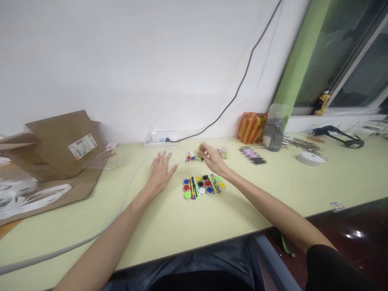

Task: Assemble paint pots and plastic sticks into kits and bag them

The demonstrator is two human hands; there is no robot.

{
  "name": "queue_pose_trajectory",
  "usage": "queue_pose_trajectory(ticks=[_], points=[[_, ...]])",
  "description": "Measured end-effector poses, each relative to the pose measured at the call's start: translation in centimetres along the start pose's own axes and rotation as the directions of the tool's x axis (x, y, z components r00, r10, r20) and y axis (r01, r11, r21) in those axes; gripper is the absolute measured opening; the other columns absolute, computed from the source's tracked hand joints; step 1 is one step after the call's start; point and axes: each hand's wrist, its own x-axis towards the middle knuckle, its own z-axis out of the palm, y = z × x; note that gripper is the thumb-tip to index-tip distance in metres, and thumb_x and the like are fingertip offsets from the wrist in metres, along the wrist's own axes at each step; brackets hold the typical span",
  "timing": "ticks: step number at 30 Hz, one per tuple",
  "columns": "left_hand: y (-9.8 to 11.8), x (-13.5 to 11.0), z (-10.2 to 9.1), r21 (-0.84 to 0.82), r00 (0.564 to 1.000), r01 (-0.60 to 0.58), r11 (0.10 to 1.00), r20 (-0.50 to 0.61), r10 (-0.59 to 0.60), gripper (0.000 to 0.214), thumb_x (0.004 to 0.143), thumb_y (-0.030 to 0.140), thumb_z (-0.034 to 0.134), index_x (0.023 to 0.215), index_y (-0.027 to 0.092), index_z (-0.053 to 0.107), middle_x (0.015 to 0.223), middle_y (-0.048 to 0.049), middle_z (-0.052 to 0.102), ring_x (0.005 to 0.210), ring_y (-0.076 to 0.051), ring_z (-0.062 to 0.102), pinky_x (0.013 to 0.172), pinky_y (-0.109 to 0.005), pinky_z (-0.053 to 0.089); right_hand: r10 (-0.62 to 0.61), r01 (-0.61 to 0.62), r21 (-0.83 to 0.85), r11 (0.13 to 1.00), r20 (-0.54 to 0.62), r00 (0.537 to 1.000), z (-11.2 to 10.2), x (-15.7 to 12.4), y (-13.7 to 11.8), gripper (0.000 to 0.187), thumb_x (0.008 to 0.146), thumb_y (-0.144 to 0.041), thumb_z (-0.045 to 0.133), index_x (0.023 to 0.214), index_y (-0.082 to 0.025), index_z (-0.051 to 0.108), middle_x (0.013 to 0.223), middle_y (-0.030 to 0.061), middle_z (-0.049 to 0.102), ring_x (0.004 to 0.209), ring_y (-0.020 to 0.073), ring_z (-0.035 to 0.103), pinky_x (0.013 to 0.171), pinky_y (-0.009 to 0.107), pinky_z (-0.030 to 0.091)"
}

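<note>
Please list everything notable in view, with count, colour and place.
Table: one, pale green, foreground
Wall: one, white, behind
Discs: about eleven, multicoloured, table centre
Thin sticks: several, multicoloured, among discs
Small parts: several, multicoloured, behind discs
Cardboard box: one, brown, far left
Power strip: one, white, against wall
Cable: one, black, along wall
Cord: one, grey, table left
Striped bag: one, red and yellow, back right
Container: one, grey, beside bag
Blurred flat item: one, purple, before bag
Round item: one, white, right
Strapped item: one, black, far right
Bottle: one, yellow, by window
Left hand: one, bare, centre left
Right hand: one, bare, centre
</note>
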Motion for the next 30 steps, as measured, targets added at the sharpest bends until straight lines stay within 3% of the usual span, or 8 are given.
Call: queue_pose_trajectory(ticks=[3,7,13,18,23,26,28,30], points=[[3.4,-0.6,-1.0,-0.199,0.975,-0.220,0.955,-0.060,0.212,0.059,0.100,0.047,0.045,0.152,0.022,0.031,0.149,-0.0128,0.047,0.140,-0.027,0.041,0.114,-0.045,0.033,-0.005,-0.001,0.107,0.994,0.058,0.998,1.0,-1.3,-1.9,0.017,0.100,-0.033,0.046,0.086,-0.022,0.047,0.080,-0.0002,0.059,0.074,0.0162,0.054,0.073,0.028,0.040],[5.5,-1.4,-1.4,-0.315,0.960,-0.275,0.908,-0.141,0.242,0.039,0.099,0.040,0.052,0.134,0.022,0.048,0.111,-0.0076,0.064,0.104,-0.022,0.061,0.092,-0.038,0.047,-0.003,-0.018,0.168,0.986,0.124,0.992,2.5,-2.2,-3.3,0.021,0.101,-0.037,0.046,0.087,-0.022,0.051,0.084,0.0017,0.063,0.079,0.0174,0.058,0.078,0.029,0.043],[5.6,-2.3,-1.8,-0.388,0.943,-0.325,0.863,-0.199,0.266,0.012,0.099,0.028,0.052,0.107,0.020,0.054,0.093,-0.0031,0.061,0.085,-0.017,0.058,0.077,-0.030,0.047,0.018,-0.073,0.279,0.958,0.197,0.980,2.6,-3.2,-4.0,0.022,0.101,-0.037,0.048,0.087,-0.021,0.055,0.088,0.0036,0.063,0.085,0.0186,0.059,0.080,0.030,0.044],[5.8,-2.5,-2.3,-0.282,0.858,-0.509,0.813,-0.236,0.456,0.006,0.097,0.022,0.051,0.094,0.019,0.047,0.078,-0.0005,0.054,0.071,-0.016,0.049,0.064,-0.028,0.042,0.057,-0.141,0.263,0.955,0.303,0.951,1.6,-4.6,-5.3,0.018,0.101,-0.037,0.050,0.092,-0.021,0.055,0.091,0.0025,0.061,0.086,0.0172,0.057,0.079,0.029,0.042],[6.1,-2.3,-2.3,-0.207,0.807,-0.581,0.787,-0.271,0.525,0.014,0.100,0.025,0.044,0.086,0.019,0.043,0.069,-0.0012,0.050,0.063,-0.016,0.041,0.056,-0.029,0.034,0.217,-0.252,0.232,0.939,0.166,0.962,2.5,-5.5,-7.5,0.025,0.104,-0.028,0.041,0.080,-0.021,0.043,0.077,-0.0002,0.054,0.070,0.0135,0.051,0.063,0.025,0.040],[6.0,-2.1,-2.5,-0.206,0.766,-0.631,0.748,-0.317,0.559,0.020,0.102,0.027,0.036,0.086,0.018,0.045,0.064,-0.0020,0.050,0.060,-0.016,0.039,0.055,-0.030,0.030,0.022,-0.023,0.101,0.995,0.011,1.000,3.7,-5.7,-7.7,0.018,0.100,-0.018,0.040,0.083,-0.021,0.045,0.072,0.0007,0.053,0.066,0.0149,0.049,0.059,0.027,0.038],[5.8,-1.9,-2.7,-0.236,0.767,-0.637,0.734,-0.292,0.571,0.027,0.104,0.029,0.030,0.089,0.017,0.049,0.064,-0.0036,0.051,0.060,-0.017,0.041,0.055,-0.031,0.032,-0.216,0.212,-0.054,0.976,-0.085,0.973,4.3,-5.7,-7.1,0.017,0.097,-0.012,0.040,0.085,-0.019,0.049,0.064,0.0006,0.052,0.058,0.0151,0.042,0.054,0.029,0.032],[5.6,-1.8,-2.9,-0.247,0.774,-0.631,0.735,-0.269,0.574,0.029,0.104,0.026,0.028,0.098,0.014,0.053,0.065,-0.0044,0.053,0.061,-0.017,0.044,0.055,-0.031,0.035,-0.354,0.333,-0.172,0.927,-0.108,0.929,4.7,-5.7,-6.3,0.017,0.094,-0.009,0.041,0.087,-0.017,0.053,0.059,0.0005,0.051,0.054,0.0148,0.038,0.051,0.030,0.028]])
